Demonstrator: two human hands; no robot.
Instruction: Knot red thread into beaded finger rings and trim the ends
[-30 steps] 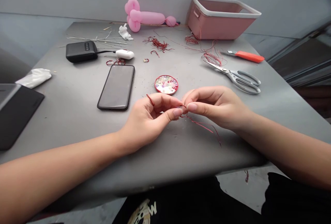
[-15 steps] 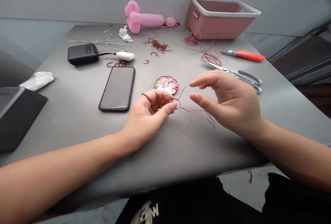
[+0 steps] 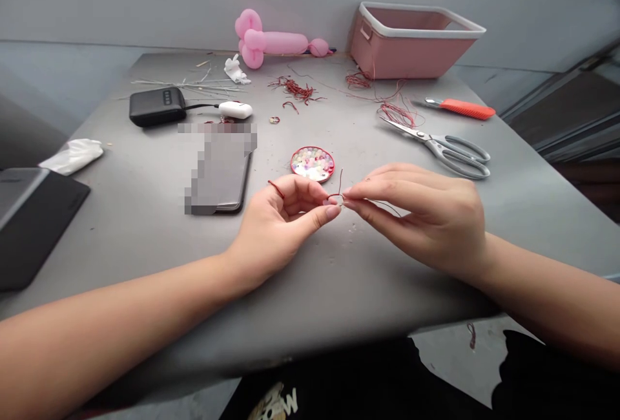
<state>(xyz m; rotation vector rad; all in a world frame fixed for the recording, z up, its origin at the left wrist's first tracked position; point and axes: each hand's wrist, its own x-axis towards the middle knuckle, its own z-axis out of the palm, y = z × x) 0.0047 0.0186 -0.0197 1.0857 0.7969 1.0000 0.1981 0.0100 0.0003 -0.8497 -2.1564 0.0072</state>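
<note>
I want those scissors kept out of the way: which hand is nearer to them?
Right. The right hand lies just in front of the scissors, apart from them; the left hand is farther off, beyond the round bead dish.

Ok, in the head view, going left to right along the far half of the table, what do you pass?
Black power bank → white earbud case → pink balloon → pink basket → orange comb. The red thread scraps are scattered between these, so they are left out.
</note>
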